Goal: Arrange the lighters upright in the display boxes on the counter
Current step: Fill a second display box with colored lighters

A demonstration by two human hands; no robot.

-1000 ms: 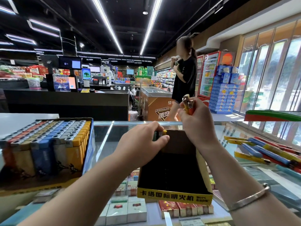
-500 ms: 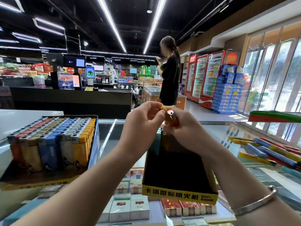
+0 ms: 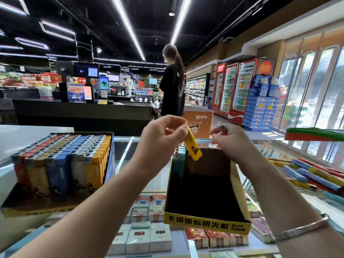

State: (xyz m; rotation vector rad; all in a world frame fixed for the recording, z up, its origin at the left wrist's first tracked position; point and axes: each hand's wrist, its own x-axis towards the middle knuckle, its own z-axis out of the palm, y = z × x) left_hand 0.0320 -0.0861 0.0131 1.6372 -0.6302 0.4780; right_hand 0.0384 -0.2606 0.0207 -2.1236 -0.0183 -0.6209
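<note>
My left hand (image 3: 162, 135) pinches a yellow lighter (image 3: 192, 146) by its top, tilted, its base over the far left corner of a nearly empty display box (image 3: 204, 223) with a yellow front. A few teal lighters (image 3: 179, 161) stand upright against that box's left wall. My right hand (image 3: 230, 140) grips a red lighter (image 3: 223, 129) above the box's far edge. A second display box (image 3: 37, 209) to the left is packed with several upright lighters (image 3: 63, 161) in red, yellow, blue and grey.
Both boxes stand on a glass counter (image 3: 145, 175) with cigarette packs below. Loose long lighters (image 3: 316, 175) lie on the glass at right, beside a red-green object (image 3: 314, 134). A person (image 3: 174, 88) stands beyond the counter.
My hands, joined half a second ago, have separated. The left hand took the yellow lighter and lowers it toward the box; the right keeps the red one.
</note>
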